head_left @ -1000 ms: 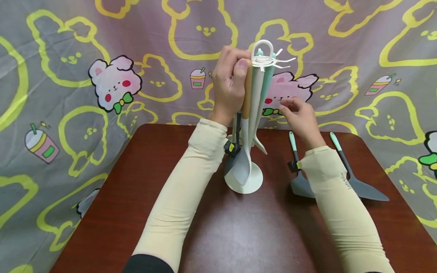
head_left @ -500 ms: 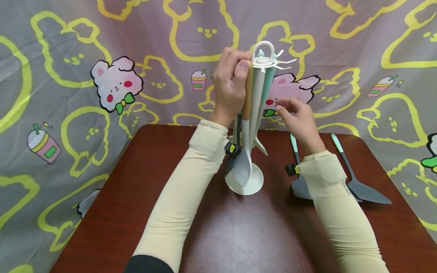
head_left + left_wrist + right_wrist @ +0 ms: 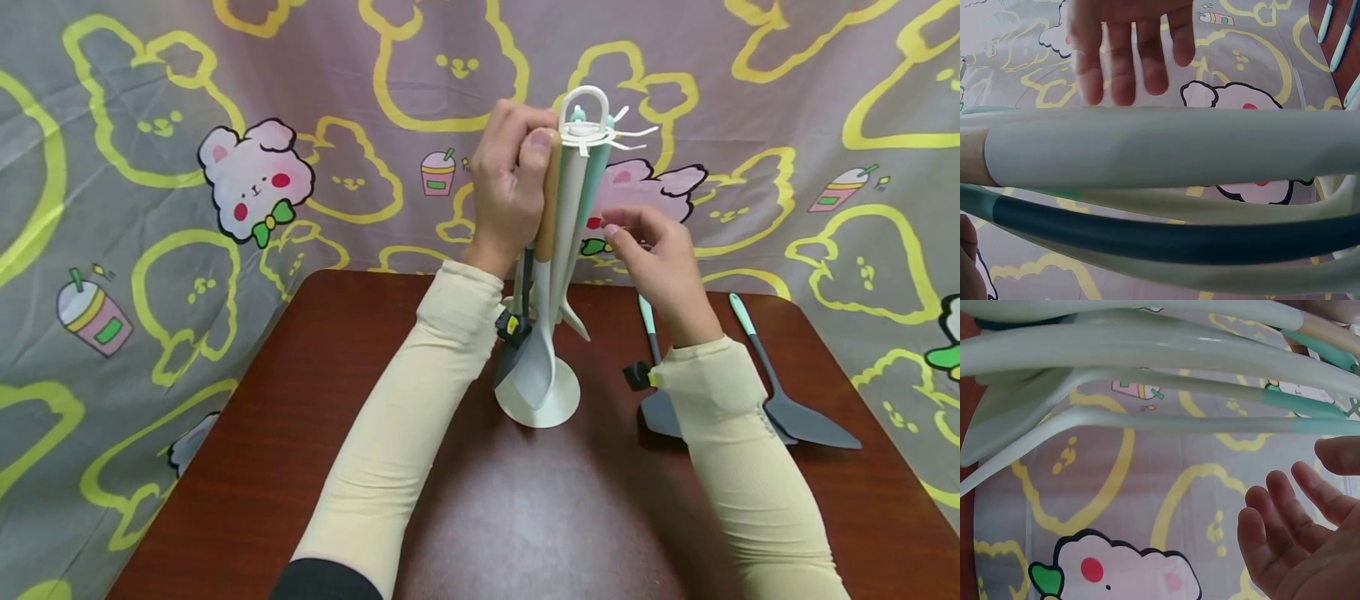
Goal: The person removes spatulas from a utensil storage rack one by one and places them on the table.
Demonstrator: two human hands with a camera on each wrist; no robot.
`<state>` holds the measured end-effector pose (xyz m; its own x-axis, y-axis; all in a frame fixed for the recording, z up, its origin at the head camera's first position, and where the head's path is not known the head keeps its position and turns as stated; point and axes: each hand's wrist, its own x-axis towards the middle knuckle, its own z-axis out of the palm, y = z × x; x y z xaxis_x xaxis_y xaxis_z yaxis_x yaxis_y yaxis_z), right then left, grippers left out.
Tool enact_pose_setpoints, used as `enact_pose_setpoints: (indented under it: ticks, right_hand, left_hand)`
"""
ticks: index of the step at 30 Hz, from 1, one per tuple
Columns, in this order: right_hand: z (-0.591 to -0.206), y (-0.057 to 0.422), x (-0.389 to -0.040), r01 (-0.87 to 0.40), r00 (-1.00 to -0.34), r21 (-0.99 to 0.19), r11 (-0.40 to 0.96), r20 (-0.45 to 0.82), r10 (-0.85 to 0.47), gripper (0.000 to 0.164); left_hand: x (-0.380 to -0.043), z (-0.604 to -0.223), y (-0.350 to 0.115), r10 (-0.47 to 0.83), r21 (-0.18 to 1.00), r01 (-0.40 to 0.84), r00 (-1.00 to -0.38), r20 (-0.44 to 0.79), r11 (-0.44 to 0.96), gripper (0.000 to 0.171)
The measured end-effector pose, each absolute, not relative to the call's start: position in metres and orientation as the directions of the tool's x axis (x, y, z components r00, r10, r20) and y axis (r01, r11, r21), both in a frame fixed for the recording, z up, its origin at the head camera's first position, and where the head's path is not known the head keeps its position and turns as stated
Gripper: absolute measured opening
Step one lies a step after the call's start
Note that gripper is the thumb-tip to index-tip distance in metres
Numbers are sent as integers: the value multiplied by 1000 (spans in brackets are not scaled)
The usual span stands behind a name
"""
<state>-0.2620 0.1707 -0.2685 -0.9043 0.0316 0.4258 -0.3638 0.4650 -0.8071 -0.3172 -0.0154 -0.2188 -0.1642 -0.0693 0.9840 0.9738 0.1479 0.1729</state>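
Left hand (image 3: 510,179) grips spoon (image 3: 535,371) by wooden handle (image 3: 550,212) — probably light, stiff, best held there — right hand (image 3: 662,271) relaxed, empty.

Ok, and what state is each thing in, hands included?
Left hand: gripping the wooden-handled utensil
Wooden-handled utensil: upright, head down
Right hand: loosely curved, holding nothing
Rack: upright, utensils hanging
Rightmost spatula: lying on table
Other spatula: on table, partly behind sleeve

Your right hand (image 3: 660,267) is now farther from the right edge of the table (image 3: 877,500), closer to the utensil stand (image 3: 564,402). Your right sleeve (image 3: 757,475) hides slightly more of the inner grey spatula (image 3: 660,414).
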Motion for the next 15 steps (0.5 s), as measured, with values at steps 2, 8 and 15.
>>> enact_pose_setpoints:
  ticks: [2,8,15]
  right_hand:
    - [-267,168,-263,-382,-896,-812,442,442,37,30]
    - [-262,156,-267,-434,-879,-820,374,476,25,30]
    - [-261,151,-269,-439,-879,-826,353,476,21,29]
  left_hand:
    - [-317,-219,-15,-70,173,973,-164,984,150,29]
    - [-318,-219,-15,-77,175,973,-164,983,153,29]
    - [-318,-219,-14,-81,175,973,-164,983,153,31]
